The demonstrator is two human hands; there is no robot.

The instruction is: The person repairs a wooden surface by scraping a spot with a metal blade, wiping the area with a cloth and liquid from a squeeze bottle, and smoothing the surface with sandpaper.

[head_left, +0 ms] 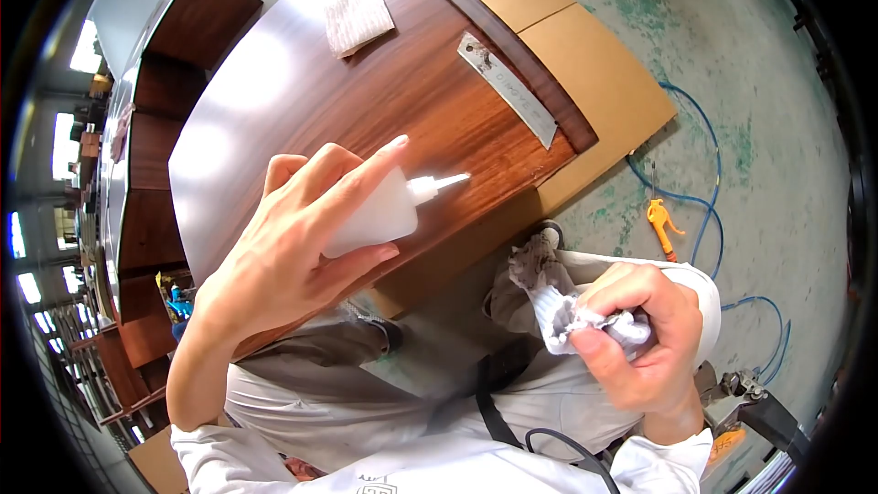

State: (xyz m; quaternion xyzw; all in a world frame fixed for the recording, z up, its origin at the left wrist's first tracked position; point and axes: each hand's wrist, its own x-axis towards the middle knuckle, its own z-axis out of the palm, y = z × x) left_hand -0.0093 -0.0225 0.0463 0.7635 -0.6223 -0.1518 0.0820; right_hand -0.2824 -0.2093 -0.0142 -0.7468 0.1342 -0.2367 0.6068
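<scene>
A translucent white squeeze bottle (380, 215) with a narrow pointed nozzle is tipped sideways over the glossy brown wood panel (430, 114). My left hand (297, 229) grips it, thumb along the near side and index finger along the far side; the bottle's base is hidden by the palm. In my right hand (645, 329) is a crumpled, stained white knit cloth (553, 316), pinched between thumb and curled fingers above my right leg. Its ribbed part hangs out to the left, and the rest is partly covered by the fingers.
On the panel lie a metal strip (508, 90) near the right edge and a pale rectangular pad (358, 18) farther back. Cardboard (594, 64) shows beneath the panel. An orange air blow gun (660, 224) and blue hose (709, 128) lie on the floor. Brown wood cabinets (155, 151) stand left.
</scene>
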